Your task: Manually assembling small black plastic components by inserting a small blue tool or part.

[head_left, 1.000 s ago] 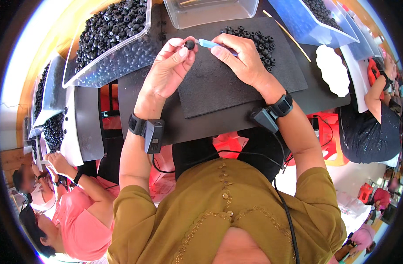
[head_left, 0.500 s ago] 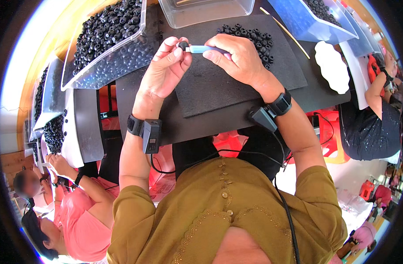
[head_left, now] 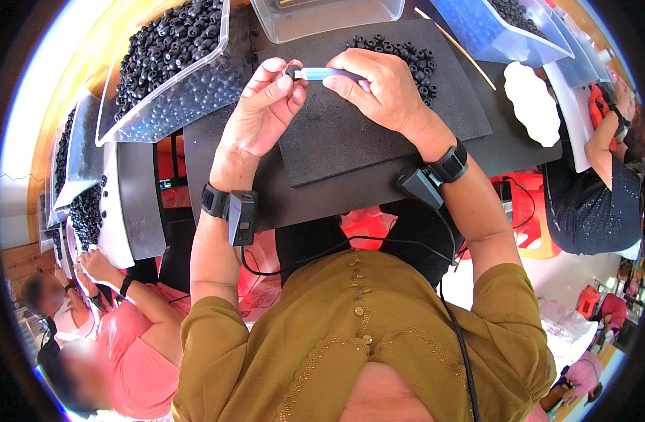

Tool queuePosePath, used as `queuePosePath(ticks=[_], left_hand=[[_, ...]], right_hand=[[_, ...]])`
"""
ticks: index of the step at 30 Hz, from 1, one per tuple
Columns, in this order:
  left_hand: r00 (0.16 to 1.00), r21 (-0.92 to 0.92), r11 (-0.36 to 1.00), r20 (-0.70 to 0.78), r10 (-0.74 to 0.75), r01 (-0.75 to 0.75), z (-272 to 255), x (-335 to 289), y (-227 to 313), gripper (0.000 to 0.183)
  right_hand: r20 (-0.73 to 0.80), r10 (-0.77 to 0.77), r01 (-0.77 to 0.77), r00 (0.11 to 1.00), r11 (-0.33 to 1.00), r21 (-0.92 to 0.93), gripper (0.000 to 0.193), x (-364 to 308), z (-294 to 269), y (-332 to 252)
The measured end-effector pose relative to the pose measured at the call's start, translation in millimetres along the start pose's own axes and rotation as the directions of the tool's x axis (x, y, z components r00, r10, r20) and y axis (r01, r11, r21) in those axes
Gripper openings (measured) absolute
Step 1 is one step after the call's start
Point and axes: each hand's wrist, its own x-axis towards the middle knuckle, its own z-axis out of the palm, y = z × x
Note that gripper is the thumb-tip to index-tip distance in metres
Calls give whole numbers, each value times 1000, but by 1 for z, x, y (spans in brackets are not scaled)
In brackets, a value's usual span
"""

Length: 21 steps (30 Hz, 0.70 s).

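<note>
My left hand [head_left: 256, 116] pinches a small black round piece [head_left: 291, 70] between thumb and fingertips, above the dark mat's far left part. My right hand [head_left: 386, 91] grips a slim tool with a light blue handle [head_left: 321, 73], held level and pointing left. Its short pale tip meets the right side of the black piece; whether it goes inside cannot be seen. Beyond my right hand, a heap of similar black ring-like pieces [head_left: 422, 67] lies on the dark mat [head_left: 358, 148].
A clear bin [head_left: 178, 105] full of black pieces stands at the left, with an empty-looking clear tub [head_left: 322, 28] at the far middle. A thin stick [head_left: 456, 49] and a white scalloped object [head_left: 532, 105] lie at the right. Other people work on both sides.
Both hands keep nearly the same place and hold. The tool and the black piece have shifted only slightly against each other.
</note>
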Motion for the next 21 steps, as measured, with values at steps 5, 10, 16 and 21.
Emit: queuePosePath(ticks=[5, 10, 16, 21], left_hand=[[1000, 119, 993, 12, 27, -28, 5, 1, -2, 21], [997, 308, 948, 24, 74, -78, 10, 1, -4, 24], [989, 495, 858, 24, 147, -139, 24, 1, -7, 24], [990, 501, 856, 23, 138, -131, 20, 2, -7, 25]], right_hand=[[-41, 73, -72, 997, 997, 26, 28, 3, -1, 3], [-85, 160, -135, 984, 962, 239, 27, 4, -3, -5], [22, 154, -148, 988, 891, 430, 25, 0, 4, 0], [36, 70, -79, 997, 916, 392, 25, 3, 5, -1]])
